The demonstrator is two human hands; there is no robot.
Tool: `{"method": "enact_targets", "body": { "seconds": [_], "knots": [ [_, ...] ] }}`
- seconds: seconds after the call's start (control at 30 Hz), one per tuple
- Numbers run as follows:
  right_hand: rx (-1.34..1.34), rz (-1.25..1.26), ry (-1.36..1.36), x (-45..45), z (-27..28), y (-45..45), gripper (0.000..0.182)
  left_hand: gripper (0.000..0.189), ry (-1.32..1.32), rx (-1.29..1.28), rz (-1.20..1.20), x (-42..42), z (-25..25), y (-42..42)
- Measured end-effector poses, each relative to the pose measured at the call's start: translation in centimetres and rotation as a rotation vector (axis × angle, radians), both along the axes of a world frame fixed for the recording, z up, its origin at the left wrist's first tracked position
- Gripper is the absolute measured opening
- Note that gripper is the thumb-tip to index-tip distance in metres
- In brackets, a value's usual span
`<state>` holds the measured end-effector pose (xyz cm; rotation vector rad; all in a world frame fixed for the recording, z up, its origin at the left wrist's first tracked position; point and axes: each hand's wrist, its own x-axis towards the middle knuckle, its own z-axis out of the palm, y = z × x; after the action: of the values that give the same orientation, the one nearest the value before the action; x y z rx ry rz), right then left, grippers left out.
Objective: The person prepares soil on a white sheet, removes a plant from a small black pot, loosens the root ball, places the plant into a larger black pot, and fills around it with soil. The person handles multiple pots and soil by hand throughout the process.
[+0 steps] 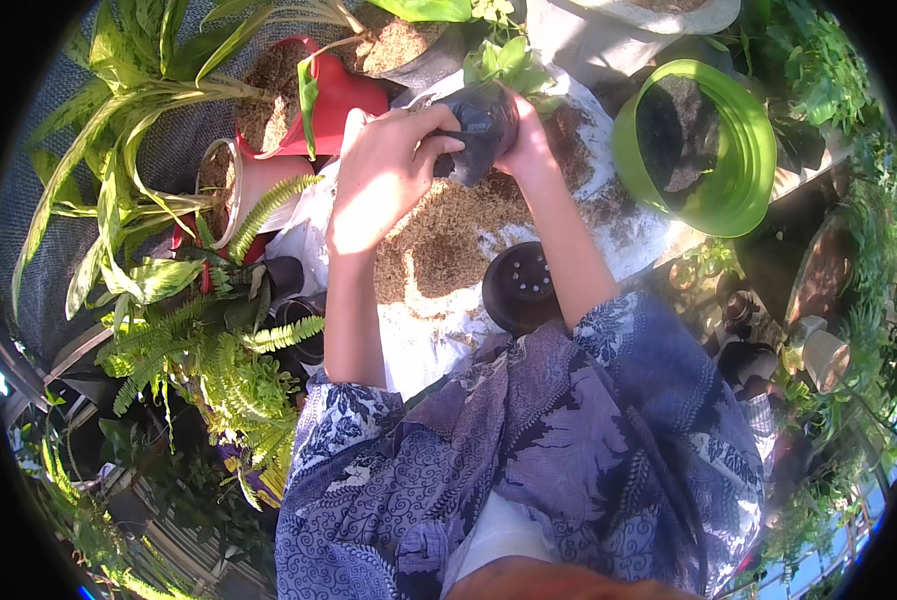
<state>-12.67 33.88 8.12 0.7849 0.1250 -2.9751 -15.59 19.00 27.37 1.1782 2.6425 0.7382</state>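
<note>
Between my hands is a black plastic nursery bag, tilted, with a leafy green plant at its far end. My left hand pinches the near edge of the bag between thumb and fingers. Around the bag's right side wraps my right hand, its fingers partly hidden behind the plastic. Below both hands, brown potting mix lies spread over a white sheet. A black plastic pot with holes in its base sits by my right forearm.
A lime-green pot holding dark soil stands at the right. On the left are a red pot and a pale pink pot, both tipped over with plants. Fern fronds reach toward my left forearm. A grey planter stands at the back.
</note>
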Motion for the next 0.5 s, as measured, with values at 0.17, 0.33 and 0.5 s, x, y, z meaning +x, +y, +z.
{"method": "enact_targets", "body": {
  "seconds": [0.17,0.33,0.5],
  "knots": [
    [0.032,0.031,0.015,-0.2,0.1,0.1,0.034,0.009,0.048,-0.075,-0.051,0.8,0.9,0.3],
    [0.060,0.035,0.042,0.3,-1.2,0.9,0.035,0.009,0.025,-0.067,-0.034,0.4,0.0,0.4],
    [0.022,-0.003,-0.013,0.5,-1.1,0.8,0.034,0.008,0.093,-0.083,-0.082,0.4,0.7,0.8]
  ]
}}
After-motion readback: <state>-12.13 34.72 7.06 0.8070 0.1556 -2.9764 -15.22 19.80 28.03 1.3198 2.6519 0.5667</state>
